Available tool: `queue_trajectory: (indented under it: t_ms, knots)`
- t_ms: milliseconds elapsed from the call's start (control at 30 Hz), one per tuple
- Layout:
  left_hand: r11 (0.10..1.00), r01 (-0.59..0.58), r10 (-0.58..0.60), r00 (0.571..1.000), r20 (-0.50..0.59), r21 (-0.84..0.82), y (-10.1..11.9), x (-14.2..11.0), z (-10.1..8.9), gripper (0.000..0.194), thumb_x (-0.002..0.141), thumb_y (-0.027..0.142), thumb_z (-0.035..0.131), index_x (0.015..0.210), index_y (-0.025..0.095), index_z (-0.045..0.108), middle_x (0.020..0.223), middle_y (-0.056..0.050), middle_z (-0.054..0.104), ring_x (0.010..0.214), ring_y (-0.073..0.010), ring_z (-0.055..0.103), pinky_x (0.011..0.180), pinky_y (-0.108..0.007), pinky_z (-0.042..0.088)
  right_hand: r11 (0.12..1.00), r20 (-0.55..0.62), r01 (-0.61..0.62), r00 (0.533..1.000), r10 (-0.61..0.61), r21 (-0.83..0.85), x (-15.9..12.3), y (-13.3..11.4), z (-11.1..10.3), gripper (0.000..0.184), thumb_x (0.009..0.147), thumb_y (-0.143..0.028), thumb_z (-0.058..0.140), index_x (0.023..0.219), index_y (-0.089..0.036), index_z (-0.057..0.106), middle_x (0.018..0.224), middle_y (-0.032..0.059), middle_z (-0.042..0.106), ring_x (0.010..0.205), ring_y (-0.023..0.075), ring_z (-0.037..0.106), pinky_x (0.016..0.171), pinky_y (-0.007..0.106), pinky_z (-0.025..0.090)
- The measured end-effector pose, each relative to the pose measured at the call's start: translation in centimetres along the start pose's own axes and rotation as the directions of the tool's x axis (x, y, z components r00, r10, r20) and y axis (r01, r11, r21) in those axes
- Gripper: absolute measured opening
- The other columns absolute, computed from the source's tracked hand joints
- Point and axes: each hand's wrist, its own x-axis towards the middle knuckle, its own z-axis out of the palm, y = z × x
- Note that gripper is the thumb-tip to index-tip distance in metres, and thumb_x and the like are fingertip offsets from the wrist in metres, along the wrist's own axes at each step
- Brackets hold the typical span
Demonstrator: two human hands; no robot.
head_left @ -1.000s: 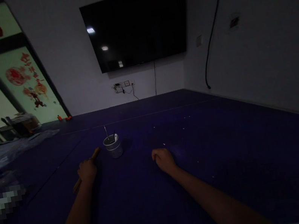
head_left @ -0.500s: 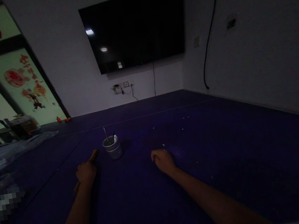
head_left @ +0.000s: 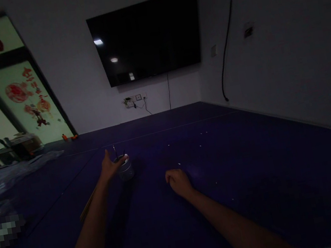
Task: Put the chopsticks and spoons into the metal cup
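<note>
My left hand [head_left: 111,167] reaches to a grey cup [head_left: 126,173], its fingers stretched out and spread at the rim. Whether they touch the cup I cannot tell. Thin upright items and a small white object [head_left: 126,158] stick out of the cup. Under my left forearm lies a bundle of thin brown sticks [head_left: 87,205], partly hidden by the arm. My right hand [head_left: 179,181] rests curled into a fist on the dark blue surface [head_left: 169,225]; its palm side is hidden, so anything inside cannot be made out.
Small white scraps [head_left: 179,164] are scattered over the blue surface. Clear plastic sheeting [head_left: 35,164] and a box [head_left: 27,145] lie at the far left. Small orange objects [head_left: 69,137] stand by the glass door. A television [head_left: 151,37] hangs on the back wall above sockets [head_left: 136,98].
My left hand has let go of the stick bundle and moved up and right to the cup, its fingers spreading. My right hand stays curled in place. The view has shifted slightly.
</note>
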Motion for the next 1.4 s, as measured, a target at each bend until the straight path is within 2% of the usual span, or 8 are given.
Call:
queue_trajectory:
  t_ms: [100,167,333,433,567,833,1067,1400]
  knots:
    - [0.987,0.136,-0.125,0.985,0.121,-0.088,0.9,1.2,1.2,0.110,0.053,0.042,0.079,0.142,0.009,0.022,0.127,-0.020,0.053,0.116,-0.0278,0.051,0.092,-0.035,0.042,1.000,-0.001,-0.003,1.000,0.003,-0.001,-0.1,0.1,0.1,0.026,0.063,0.000,0.041,0.057,-0.019,0.058,0.060,-0.0011,0.061,0.061,0.0116,0.056,0.060,0.020,0.035]
    - [0.978,0.174,-0.160,0.980,0.117,-0.116,0.8,1.6,1.8,0.104,0.052,0.037,0.079,0.139,0.009,0.029,0.118,-0.017,0.060,0.109,-0.0260,0.057,0.088,-0.033,0.044,1.000,-0.001,-0.005,1.000,0.005,-0.004,-0.1,0.1,0.1,0.026,0.062,0.000,0.041,0.057,-0.019,0.057,0.061,-0.0010,0.062,0.061,0.0116,0.056,0.061,0.020,0.035]
    - [0.975,0.161,-0.148,0.985,0.093,-0.152,-0.1,1.8,2.5,0.061,0.054,0.036,0.076,0.109,0.012,0.063,0.100,-0.012,0.069,0.091,-0.0238,0.064,0.073,-0.029,0.048,1.000,0.003,0.000,1.000,0.000,-0.007,-0.1,-0.1,0.2,0.026,0.062,0.000,0.041,0.057,-0.019,0.057,0.062,-0.0009,0.062,0.062,0.0117,0.056,0.062,0.020,0.036]
    - [0.980,0.136,-0.120,0.987,0.109,-0.145,-0.5,1.9,2.6,0.043,0.053,0.037,0.074,0.090,0.015,0.070,0.089,-0.009,0.071,0.081,-0.0226,0.065,0.067,-0.027,0.048,1.000,-0.004,-0.006,1.000,0.006,-0.017,-0.1,-0.3,0.2,0.026,0.063,0.000,0.041,0.057,-0.019,0.057,0.061,-0.0013,0.062,0.062,0.0115,0.056,0.062,0.020,0.035]
    - [0.990,0.082,-0.067,0.990,0.127,-0.112,-0.8,2.4,2.5,0.032,0.053,0.040,0.072,0.076,0.017,0.071,0.079,-0.007,0.071,0.076,-0.0213,0.065,0.061,-0.025,0.045,1.000,-0.006,-0.010,1.000,0.010,-0.027,-0.1,-0.2,0.2,0.026,0.064,0.000,0.042,0.057,-0.019,0.058,0.062,-0.0009,0.062,0.062,0.0117,0.056,0.061,0.020,0.035]
    - [0.988,0.047,-0.034,0.995,0.090,-0.149,-1.0,2.3,2.9,0.032,0.055,0.043,0.068,0.071,0.016,0.067,0.071,-0.005,0.068,0.063,-0.0166,0.060,0.053,-0.022,0.040,1.000,0.017,-0.010,1.000,0.011,-0.019,0.0,0.0,0.1,0.025,0.063,-0.001,0.042,0.058,-0.020,0.058,0.063,-0.0009,0.062,0.062,0.0116,0.055,0.061,0.021,0.034]
    - [1.000,-0.003,0.007,0.983,0.181,-0.021,-1.1,2.4,2.4,0.029,0.063,0.044,0.059,0.054,0.016,0.060,0.049,0.000,0.056,0.053,-0.0138,0.053,0.049,-0.022,0.033,0.999,0.008,-0.015,1.000,0.015,-0.031,-0.1,0.0,0.2,0.026,0.063,-0.001,0.042,0.059,-0.019,0.059,0.062,-0.0005,0.062,0.061,0.0120,0.055,0.060,0.021,0.034]
    - [0.995,0.092,-0.086,0.990,0.111,-0.049,-1.3,2.5,2.7,0.032,0.061,0.047,0.059,0.057,0.016,0.062,0.049,-0.002,0.056,0.053,-0.0145,0.052,0.047,-0.022,0.032,1.000,-0.004,-0.008,1.000,0.008,-0.004,-0.1,0.1,0.1,0.025,0.063,-0.001,0.042,0.057,-0.020,0.058,0.060,-0.0013,0.061,0.060,0.0114,0.054,0.059,0.020,0.034]
